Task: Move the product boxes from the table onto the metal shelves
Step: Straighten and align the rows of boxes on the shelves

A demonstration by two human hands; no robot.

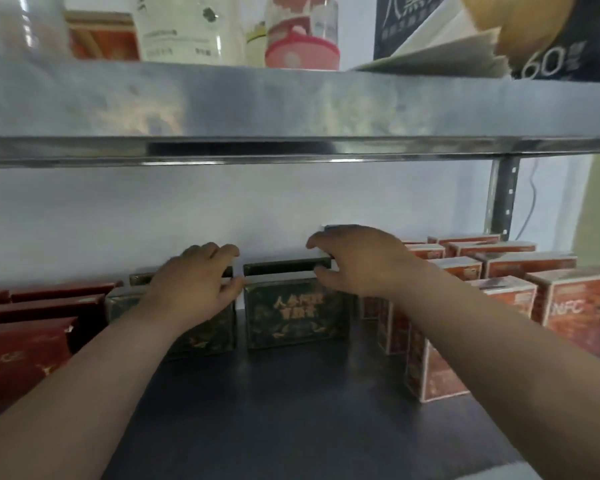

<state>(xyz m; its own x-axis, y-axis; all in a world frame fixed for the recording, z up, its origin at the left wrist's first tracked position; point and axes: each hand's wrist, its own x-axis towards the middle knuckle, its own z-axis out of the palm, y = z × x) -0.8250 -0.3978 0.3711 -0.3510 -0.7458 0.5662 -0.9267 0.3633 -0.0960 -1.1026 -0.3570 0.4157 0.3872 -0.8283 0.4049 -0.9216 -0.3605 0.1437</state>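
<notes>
Two dark green product boxes with gold lettering stand side by side on the dark lower metal shelf (pixel 291 403). My left hand (pixel 194 285) lies over the top of the left green box (pixel 205 337), fingers curled over its back edge and thumb at its right corner. My right hand (pixel 357 261) grips the upper right corner of a green box with a pale edge (pixel 284 268), which stands just behind the front right green box (pixel 295 317). Whether that rear box touches the shelf is hidden.
Dark red boxes (pixel 25 344) crowd the shelf's left end, and orange-red boxes (pixel 499 292) fill its right end in rows. The upper metal shelf (pixel 291 105) hangs close overhead and carries bottles, a pink lid and a black package. A shelf post (pixel 503 199) stands at the back right.
</notes>
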